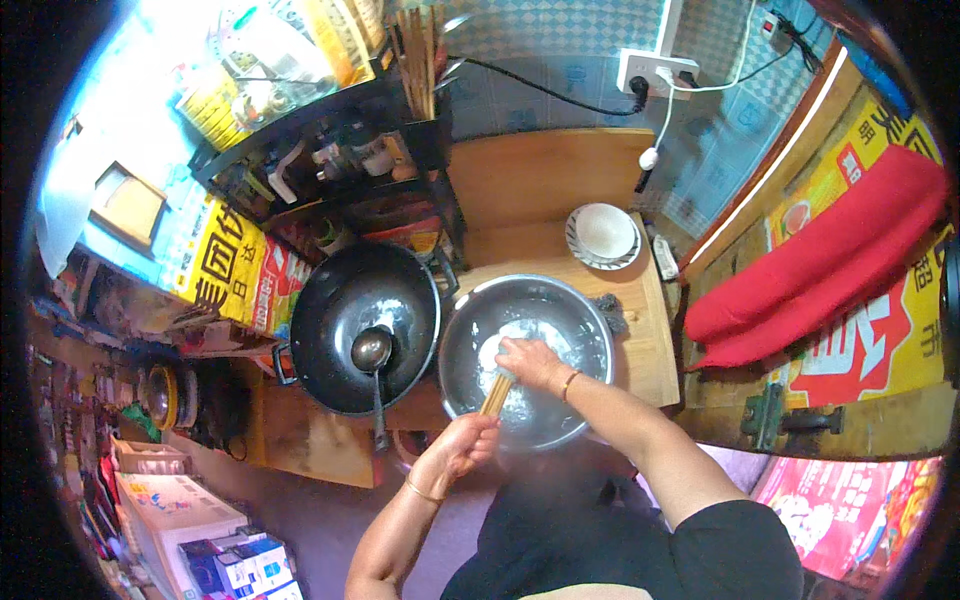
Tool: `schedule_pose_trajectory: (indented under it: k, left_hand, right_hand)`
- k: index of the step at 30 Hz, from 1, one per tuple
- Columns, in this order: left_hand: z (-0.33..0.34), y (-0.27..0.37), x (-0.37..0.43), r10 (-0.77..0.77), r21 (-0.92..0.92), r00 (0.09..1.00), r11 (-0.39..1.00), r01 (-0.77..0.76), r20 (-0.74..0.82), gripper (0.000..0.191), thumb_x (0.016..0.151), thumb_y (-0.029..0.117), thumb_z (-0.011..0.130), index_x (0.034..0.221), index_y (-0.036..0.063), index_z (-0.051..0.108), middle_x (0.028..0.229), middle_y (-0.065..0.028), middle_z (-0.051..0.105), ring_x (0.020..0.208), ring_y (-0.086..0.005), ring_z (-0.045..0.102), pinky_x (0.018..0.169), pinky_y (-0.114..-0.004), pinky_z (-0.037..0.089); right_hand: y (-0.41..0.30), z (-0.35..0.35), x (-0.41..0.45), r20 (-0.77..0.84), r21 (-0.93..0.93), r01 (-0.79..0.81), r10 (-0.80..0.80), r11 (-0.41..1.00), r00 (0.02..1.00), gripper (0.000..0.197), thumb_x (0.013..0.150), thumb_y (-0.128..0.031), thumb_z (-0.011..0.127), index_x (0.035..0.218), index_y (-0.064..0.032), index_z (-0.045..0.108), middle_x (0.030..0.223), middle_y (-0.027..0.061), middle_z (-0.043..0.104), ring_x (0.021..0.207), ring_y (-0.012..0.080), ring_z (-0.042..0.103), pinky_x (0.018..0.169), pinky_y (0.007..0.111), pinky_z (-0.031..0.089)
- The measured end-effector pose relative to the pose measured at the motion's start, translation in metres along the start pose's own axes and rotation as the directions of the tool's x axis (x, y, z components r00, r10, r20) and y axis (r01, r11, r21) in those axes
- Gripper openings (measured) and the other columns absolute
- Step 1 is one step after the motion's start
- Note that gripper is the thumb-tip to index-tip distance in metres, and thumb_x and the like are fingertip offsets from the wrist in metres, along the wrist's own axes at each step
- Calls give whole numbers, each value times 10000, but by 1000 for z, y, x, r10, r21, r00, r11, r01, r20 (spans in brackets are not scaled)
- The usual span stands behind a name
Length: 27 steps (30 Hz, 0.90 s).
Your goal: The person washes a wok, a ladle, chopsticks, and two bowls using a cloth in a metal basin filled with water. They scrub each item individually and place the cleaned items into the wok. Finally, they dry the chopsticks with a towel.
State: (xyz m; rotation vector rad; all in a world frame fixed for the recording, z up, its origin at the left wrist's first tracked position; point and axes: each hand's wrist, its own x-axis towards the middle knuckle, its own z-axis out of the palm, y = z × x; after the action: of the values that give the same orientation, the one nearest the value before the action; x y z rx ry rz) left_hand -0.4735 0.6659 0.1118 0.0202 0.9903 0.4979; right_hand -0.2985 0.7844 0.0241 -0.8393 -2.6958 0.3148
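My left hand (466,444) grips the near end of a bundle of wooden chopsticks (496,396) at the front rim of a stainless steel basin (592,397). Over the basin, my right hand (534,363) is closed around the bundle's far end. A bit of something pale greenish shows under its fingers, too small to name. The basin holds liquid, and a whitish patch behind my right hand could be foam or a dish; I cannot tell which. Left of the basin sits a black wok (330,330) with a metal ladle (372,351) resting inside, its handle over the near rim.
A white bowl (606,229) is stacked on a patterned plate (571,251) at the back of the wooden table (652,352). A dark scourer (611,309) touches the basin's right side. Behind the wok stands a black rack (442,176) with chopsticks. Red cloth (817,262) hangs at right.
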Motion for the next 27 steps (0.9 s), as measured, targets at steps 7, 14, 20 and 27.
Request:
schedule_pose_trajectory:
  k: [7, 14, 20, 27]
  left_hand:
    - [8, -22, -49, -2, 1, 1000, 1000, 2, 3, 138, 950, 186, 407, 846, 103, 446, 581, 44, 359, 428, -32, 281, 316, -178, 175]
    - [-19, -4, -120, 646, 891, 730, 438, -118, -221, 218, 909, 232, 483, 836, 34, 539, 611, -21, 521, 538, -108, 508, 474, -273, 402]
    - [-56, 55, -119, 883, 848, 389, 21, 529, -265, 166, 832, 118, 484, 841, -41, 530, 800, -278, 616, 777, -430, 611, 676, -497, 491]
    - [-66, 85, -72, 834, 713, 411, -30, 701, -369, 184, 820, 122, 475, 881, -35, 549, 844, -243, 638, 832, -381, 633, 737, -450, 508]
  right_hand:
    - [17, 14, -1, 53, 32, -86, 84, 996, 995, 318, 650, -67, 643, 950, -129, 558, 979, 119, 542, 899, 269, 606, 676, 390, 527]
    - [40, -7, -27, 606, 22, -291, 219, 957, 764, 695, 720, -324, 700, 1314, -154, 380, 1395, 167, 301, 1163, 364, 465, 889, 465, 457]
    - [124, -48, -31, -145, 179, -356, 383, 917, 912, 265, 798, -204, 598, 1003, -37, 602, 993, 159, 592, 942, 327, 563, 810, 407, 461]
    - [283, -63, -39, 132, 357, -919, 965, 165, 225, 453, 825, -218, 581, 1102, 130, 499, 946, 260, 608, 783, 382, 632, 712, 414, 527]
